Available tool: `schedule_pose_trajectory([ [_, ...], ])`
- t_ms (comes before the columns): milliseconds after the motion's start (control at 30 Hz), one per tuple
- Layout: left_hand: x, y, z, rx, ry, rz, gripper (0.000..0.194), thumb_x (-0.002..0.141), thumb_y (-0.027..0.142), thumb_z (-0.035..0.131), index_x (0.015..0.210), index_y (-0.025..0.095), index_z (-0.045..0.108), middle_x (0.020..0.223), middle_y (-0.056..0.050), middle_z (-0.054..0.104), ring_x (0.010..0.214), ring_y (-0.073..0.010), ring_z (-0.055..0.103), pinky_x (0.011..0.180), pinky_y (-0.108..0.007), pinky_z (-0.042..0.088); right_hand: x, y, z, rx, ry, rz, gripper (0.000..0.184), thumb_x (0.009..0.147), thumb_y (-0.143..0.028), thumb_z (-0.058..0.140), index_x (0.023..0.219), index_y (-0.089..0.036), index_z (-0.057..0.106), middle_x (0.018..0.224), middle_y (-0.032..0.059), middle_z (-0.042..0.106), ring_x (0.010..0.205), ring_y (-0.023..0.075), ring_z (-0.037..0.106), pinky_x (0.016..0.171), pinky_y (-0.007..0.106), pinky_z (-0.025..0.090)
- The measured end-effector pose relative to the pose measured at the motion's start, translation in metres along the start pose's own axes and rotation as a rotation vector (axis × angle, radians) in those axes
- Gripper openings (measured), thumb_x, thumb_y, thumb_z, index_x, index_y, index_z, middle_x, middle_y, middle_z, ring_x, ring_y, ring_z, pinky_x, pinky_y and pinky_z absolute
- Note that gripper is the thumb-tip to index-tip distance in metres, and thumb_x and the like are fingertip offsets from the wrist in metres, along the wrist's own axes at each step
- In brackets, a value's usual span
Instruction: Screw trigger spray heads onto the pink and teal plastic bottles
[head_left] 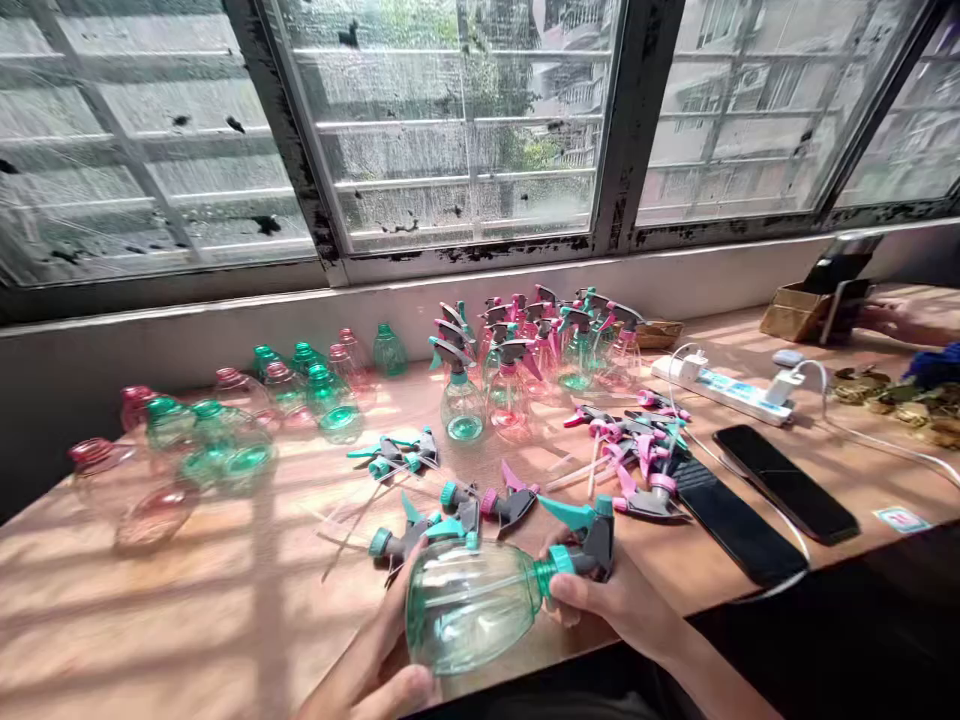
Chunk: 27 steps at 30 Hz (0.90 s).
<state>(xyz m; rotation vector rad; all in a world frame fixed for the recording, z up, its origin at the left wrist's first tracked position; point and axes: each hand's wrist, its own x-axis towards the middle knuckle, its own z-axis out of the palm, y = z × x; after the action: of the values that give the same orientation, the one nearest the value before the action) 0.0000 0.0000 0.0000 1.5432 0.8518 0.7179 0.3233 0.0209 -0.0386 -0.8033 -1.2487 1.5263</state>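
A clear green spray bottle [469,602] lies on its side at the table's near edge. My left hand [390,665] is wrapped round its body from below. My right hand [611,600] grips the teal collar and grey trigger head [589,535] at the bottle's neck. Just beyond lie several loose trigger heads [457,510], teal and pink, with thin dip tubes.
Empty green and pink bottles [225,445] stand at the left. Assembled spray bottles [525,350] crowd the middle back by the window. Two black phones [784,480] and a white power strip [720,388] lie at the right. Another person's hand [896,320] rests far right beside a cardboard box [795,310].
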Motion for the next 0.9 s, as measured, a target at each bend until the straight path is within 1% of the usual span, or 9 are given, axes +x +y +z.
schedule_pose_trajectory([
  [67, 0.0, -0.002, 0.0, -0.004, 0.005, -0.015, 0.09, 0.1, 0.062, 0.063, 0.174, 0.036, 0.021, 0.184, 0.001, 0.027, 0.169, -0.0388, 0.023, 0.137, -0.047, 0.023, 0.001, -0.002, 0.002, -0.001, 0.005, 0.003, 0.048, 0.087, -0.056, 0.089, 0.104, -0.017, 0.068, 0.068, -0.0006, 0.072, 0.055, 0.0095, 0.06, 0.057, 0.022, 0.05],
  [133, -0.001, -0.005, -0.001, 0.003, 0.014, -0.04, 0.09, 0.1, 0.063, 0.063, 0.174, 0.037, 0.021, 0.184, 0.002, 0.024, 0.17, -0.0391, 0.02, 0.137, -0.049, 0.022, 0.002, -0.004, 0.004, -0.002, 0.008, 0.006, 0.048, 0.086, -0.057, 0.09, 0.103, -0.017, 0.068, 0.067, -0.001, 0.071, 0.054, 0.0098, 0.06, 0.057, 0.022, 0.05],
  [233, -0.006, -0.011, -0.003, 0.034, 0.034, -0.095, 0.088, 0.097, 0.068, 0.063, 0.172, 0.044, 0.023, 0.184, 0.008, 0.018, 0.171, -0.038, 0.014, 0.136, -0.053, 0.017, 0.002, -0.007, 0.006, -0.001, 0.009, 0.009, 0.049, 0.085, -0.059, 0.09, 0.102, -0.018, 0.068, 0.065, -0.0021, 0.07, 0.055, 0.0106, 0.061, 0.058, 0.024, 0.052],
  [367, -0.011, -0.014, -0.005, 0.088, 0.062, -0.114, 0.088, 0.094, 0.074, 0.062, 0.17, 0.048, 0.026, 0.183, 0.01, 0.02, 0.171, -0.0363, 0.016, 0.136, -0.052, 0.016, 0.0, -0.009, 0.006, -0.01, 0.013, 0.014, 0.05, 0.085, -0.06, 0.089, 0.104, -0.019, 0.068, 0.064, -0.003, 0.068, 0.055, 0.0113, 0.062, 0.06, 0.025, 0.054],
  [533, -0.009, -0.01, -0.004, 0.088, 0.062, -0.121, 0.086, 0.094, 0.074, 0.063, 0.169, 0.05, 0.027, 0.183, 0.012, 0.021, 0.17, -0.0343, 0.017, 0.136, -0.051, 0.018, 0.0, -0.012, 0.007, -0.02, 0.018, 0.02, 0.053, 0.083, -0.062, 0.09, 0.104, -0.019, 0.067, 0.064, -0.0025, 0.069, 0.056, 0.0121, 0.062, 0.06, 0.026, 0.054],
  [733, -0.011, -0.01, -0.005, 0.103, 0.068, -0.122, 0.087, 0.094, 0.075, 0.062, 0.169, 0.047, 0.029, 0.183, 0.009, 0.023, 0.17, -0.0355, 0.017, 0.135, -0.052, 0.017, 0.001, -0.013, 0.008, -0.024, 0.021, 0.016, 0.053, 0.083, -0.062, 0.089, 0.103, -0.019, 0.066, 0.063, -0.0023, 0.069, 0.055, 0.0119, 0.061, 0.059, 0.025, 0.053],
  [900, -0.011, -0.013, -0.005, 0.113, 0.066, -0.125, 0.083, 0.095, 0.075, 0.061, 0.168, 0.052, 0.029, 0.182, 0.013, 0.023, 0.171, -0.0339, 0.017, 0.136, -0.052, 0.016, 0.002, -0.01, 0.007, -0.025, 0.022, 0.006, 0.052, 0.084, -0.062, 0.089, 0.101, -0.018, 0.067, 0.063, -0.0025, 0.068, 0.055, 0.0117, 0.061, 0.058, 0.025, 0.053],
])
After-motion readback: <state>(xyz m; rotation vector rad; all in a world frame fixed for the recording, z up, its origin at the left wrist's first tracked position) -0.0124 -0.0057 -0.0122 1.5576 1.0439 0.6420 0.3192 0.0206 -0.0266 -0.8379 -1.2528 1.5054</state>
